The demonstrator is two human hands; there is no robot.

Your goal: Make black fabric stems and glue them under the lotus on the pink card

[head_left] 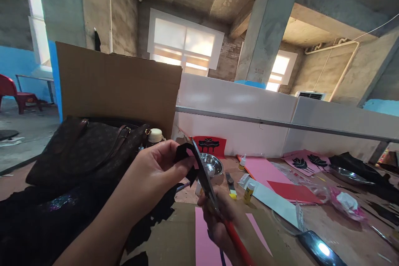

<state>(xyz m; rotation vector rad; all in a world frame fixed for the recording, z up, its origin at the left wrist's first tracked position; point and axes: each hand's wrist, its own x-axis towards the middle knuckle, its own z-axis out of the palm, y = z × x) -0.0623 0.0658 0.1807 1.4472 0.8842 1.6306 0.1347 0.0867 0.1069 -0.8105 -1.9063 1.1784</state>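
Observation:
My left hand (pixel 156 170) pinches a small dark piece of thin black material (pixel 183 152) between thumb and fingers, raised above the table. In my right hand (pixel 218 212) is a pair of scissors (pixel 204 176) with a red handle, its blades pointing up and away from me. The blades lie right against the black piece; whether they are cutting into it I cannot tell. Below my right hand a pink sheet (pixel 204 237) rests on brown cardboard (pixel 168 232). Ragged black material (pixel 143 224) lies under my left forearm.
A brown handbag (pixel 87 153) stands at left before an upright cardboard panel (pixel 118 87). Beyond my hands are a metal bowl (pixel 215 166), a red card with a black design (pixel 220 147) and small glue bottles (pixel 248 193). A lit phone (pixel 321 249) lies at right.

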